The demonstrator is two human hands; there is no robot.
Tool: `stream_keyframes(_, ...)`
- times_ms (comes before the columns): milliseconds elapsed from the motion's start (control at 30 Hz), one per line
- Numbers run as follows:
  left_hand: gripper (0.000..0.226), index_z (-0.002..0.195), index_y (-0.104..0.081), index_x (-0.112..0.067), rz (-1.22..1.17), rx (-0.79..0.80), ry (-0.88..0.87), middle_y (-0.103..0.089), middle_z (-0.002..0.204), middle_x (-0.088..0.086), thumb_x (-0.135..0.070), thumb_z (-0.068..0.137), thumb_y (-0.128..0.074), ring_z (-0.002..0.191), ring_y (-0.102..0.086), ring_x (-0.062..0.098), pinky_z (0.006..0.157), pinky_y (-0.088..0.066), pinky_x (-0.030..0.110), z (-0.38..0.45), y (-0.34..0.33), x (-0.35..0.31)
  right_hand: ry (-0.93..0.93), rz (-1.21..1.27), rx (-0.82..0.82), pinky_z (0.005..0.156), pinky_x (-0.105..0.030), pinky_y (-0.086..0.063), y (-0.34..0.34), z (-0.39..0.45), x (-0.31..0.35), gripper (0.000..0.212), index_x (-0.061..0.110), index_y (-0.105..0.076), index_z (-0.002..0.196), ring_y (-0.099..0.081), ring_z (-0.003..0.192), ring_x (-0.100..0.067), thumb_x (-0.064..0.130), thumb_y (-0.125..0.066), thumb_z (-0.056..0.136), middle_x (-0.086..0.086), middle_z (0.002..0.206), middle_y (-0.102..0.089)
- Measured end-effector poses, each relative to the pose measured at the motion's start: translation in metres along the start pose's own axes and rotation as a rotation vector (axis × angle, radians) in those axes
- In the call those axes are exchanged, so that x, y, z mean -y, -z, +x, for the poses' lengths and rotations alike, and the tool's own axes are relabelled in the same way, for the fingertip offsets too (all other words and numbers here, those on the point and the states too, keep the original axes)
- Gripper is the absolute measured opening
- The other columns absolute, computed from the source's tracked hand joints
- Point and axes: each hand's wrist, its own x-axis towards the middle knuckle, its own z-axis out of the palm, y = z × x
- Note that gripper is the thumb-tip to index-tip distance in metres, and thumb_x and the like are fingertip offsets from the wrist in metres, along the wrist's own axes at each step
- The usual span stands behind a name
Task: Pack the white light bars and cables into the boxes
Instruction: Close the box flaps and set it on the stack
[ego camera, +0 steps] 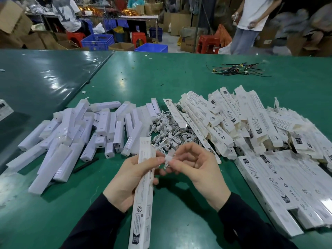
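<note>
My left hand [129, 178] grips a long white printed box [143, 200], held upright with its top flap open. My right hand [195, 168] pinches a small coiled white cable [168, 159] right beside the box, and my left fingertips touch it too. A heap of white light bars [80, 133] lies on the green table at the left. Several coiled white cables [167, 130] are piled in the middle. Folded white boxes [239, 123] are heaped at the right, and a row of packed boxes [283, 191] lies flat at the near right.
The green table [161, 78] stretches ahead, with a bundle of dark and coloured wires [237, 70] at the far right. A short black stick [86, 164] lies near the light bars. Beyond the table are people, red stools, blue crates and cardboard cartons.
</note>
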Motion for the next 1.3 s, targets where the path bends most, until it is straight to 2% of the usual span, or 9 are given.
stream_keyframes(167,0.041,0.095,-0.069,0.004,0.073,0.007,-0.044,-0.07,0.073,0.017,-0.008,0.057,-0.077,0.055,-0.063,0.014,0.044,-0.048,0.018,-0.003,-0.001,0.001,-0.078,0.11,0.067,0.064,-0.022,-0.052,0.0,0.0,-0.001,0.027,0.008,-0.067,0.107,-0.067,0.065,-0.017,-0.004,-0.068,0.083,-0.006,0.076,-0.069)
stream_keyframes(333,0.041,0.096,-0.065,0.008,0.074,0.022,-0.05,-0.067,0.065,0.015,0.002,0.056,-0.074,0.048,-0.062,0.015,0.043,-0.048,0.018,-0.004,-0.001,0.0,-0.12,0.026,0.12,0.063,-0.021,-0.05,0.002,0.0,0.004,0.023,0.011,-0.075,0.099,-0.06,0.065,-0.014,0.006,-0.078,0.077,-0.002,0.078,-0.066)
stream_keyframes(467,0.036,0.095,-0.067,0.002,0.022,0.079,-0.016,-0.064,0.059,0.01,0.005,0.06,-0.076,0.043,-0.059,0.012,0.039,-0.045,0.017,-0.007,-0.002,-0.004,-0.203,0.046,0.259,0.082,-0.033,-0.055,0.006,0.001,0.006,0.045,0.029,-0.066,0.12,-0.067,0.094,-0.02,0.015,-0.073,0.078,0.003,0.116,-0.067)
stream_keyframes(567,0.048,0.092,-0.069,0.001,-0.115,0.161,0.088,-0.061,0.056,0.007,-0.001,0.05,-0.09,0.039,-0.053,0.009,0.038,-0.044,0.015,-0.007,0.001,-0.008,-0.035,-0.031,0.388,0.08,-0.027,-0.054,0.001,-0.004,0.005,0.055,0.033,-0.061,0.124,-0.065,0.101,-0.012,0.008,-0.076,0.077,0.01,0.121,-0.063)
stream_keyframes(667,0.06,0.079,-0.071,0.003,-0.233,0.227,0.183,-0.061,0.052,0.009,-0.011,0.028,-0.099,0.035,-0.051,0.008,0.036,-0.042,0.014,-0.007,0.002,-0.011,0.209,-0.336,0.211,0.076,-0.023,-0.052,-0.002,-0.007,0.001,0.059,0.023,-0.063,0.12,-0.062,0.106,-0.012,0.01,-0.088,0.068,0.01,0.13,-0.054)
stream_keyframes(800,0.06,0.081,-0.072,0.004,-0.31,0.263,0.227,-0.06,0.052,0.009,-0.006,0.029,-0.099,0.035,-0.051,0.008,0.035,-0.043,0.013,-0.005,0.004,-0.01,0.31,-0.324,0.08,0.073,-0.022,-0.052,-0.004,-0.006,-0.001,0.044,0.017,-0.07,0.111,-0.065,0.094,-0.012,0.016,-0.085,0.069,0.008,0.115,-0.064)
stream_keyframes(1033,0.034,0.094,-0.057,-0.001,-0.134,0.226,0.125,-0.062,0.061,0.009,-0.004,0.065,-0.074,0.037,-0.048,0.01,0.034,-0.039,0.017,-0.003,0.003,-0.004,0.248,-0.017,-0.075,0.062,-0.018,-0.049,-0.001,-0.002,0.002,0.009,0.012,-0.079,0.083,-0.062,0.063,-0.009,0.016,-0.081,0.075,0.0,0.074,-0.071)
stream_keyframes(1133,0.041,0.095,-0.063,-0.006,-0.068,0.41,0.147,-0.055,0.056,0.011,-0.023,0.066,-0.085,0.038,-0.048,0.016,0.035,-0.041,0.018,-0.007,0.003,-0.001,0.144,0.031,-0.151,0.058,-0.016,-0.047,0.005,0.003,0.006,0.015,0.009,-0.078,0.086,-0.058,0.059,-0.007,0.016,-0.072,0.074,-0.003,0.073,-0.071)
stream_keyframes(1300,0.039,0.108,-0.054,-0.005,-0.088,0.634,0.214,-0.053,0.059,0.012,-0.026,0.083,-0.074,0.039,-0.052,0.018,0.037,-0.047,0.021,-0.011,0.006,0.002,0.092,-0.055,0.018,0.07,-0.019,-0.052,0.014,0.005,0.013,0.018,0.011,-0.076,0.091,-0.064,0.072,-0.01,0.004,-0.075,0.075,-0.005,0.082,-0.073)
